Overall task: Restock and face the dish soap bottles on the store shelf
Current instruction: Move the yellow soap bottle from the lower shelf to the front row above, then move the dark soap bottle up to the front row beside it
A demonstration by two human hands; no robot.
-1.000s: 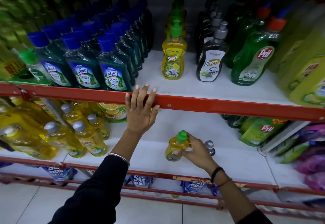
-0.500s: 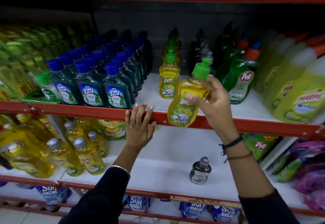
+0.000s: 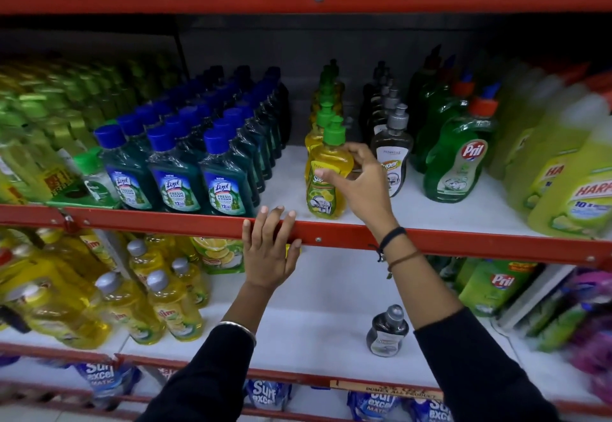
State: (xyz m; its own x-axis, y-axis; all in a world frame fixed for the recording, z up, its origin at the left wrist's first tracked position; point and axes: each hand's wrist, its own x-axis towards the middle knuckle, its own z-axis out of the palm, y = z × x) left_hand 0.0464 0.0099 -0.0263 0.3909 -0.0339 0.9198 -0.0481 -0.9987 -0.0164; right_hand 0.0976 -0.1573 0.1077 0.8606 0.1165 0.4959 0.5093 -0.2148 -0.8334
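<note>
A yellow dish soap bottle (image 3: 326,173) with a green cap stands upright at the front of the upper shelf (image 3: 414,212), heading a row of like bottles. My right hand (image 3: 357,186) wraps around its middle. My left hand (image 3: 270,252) lies flat over the red front rail (image 3: 165,222) of that shelf, fingers apart. To the right of the yellow row runs a row of dark pump bottles (image 3: 392,156). One small dark bottle (image 3: 386,332) with a grey cap stands alone on the lower shelf (image 3: 298,329).
Blue-capped Lizol bottles (image 3: 175,176) fill the upper shelf's left, green Pril bottles (image 3: 458,156) and yellow Harpic bottles (image 3: 573,189) its right. Yellow Vim bottles (image 3: 132,299) crowd the lower shelf's left, Pril pouches (image 3: 496,285) its right. A red rail overhangs at the top.
My right hand carried the yellow bottle from the lower shelf up over the red rail and set it upright at the front of the yellow row. My left hand stayed on the rail.
</note>
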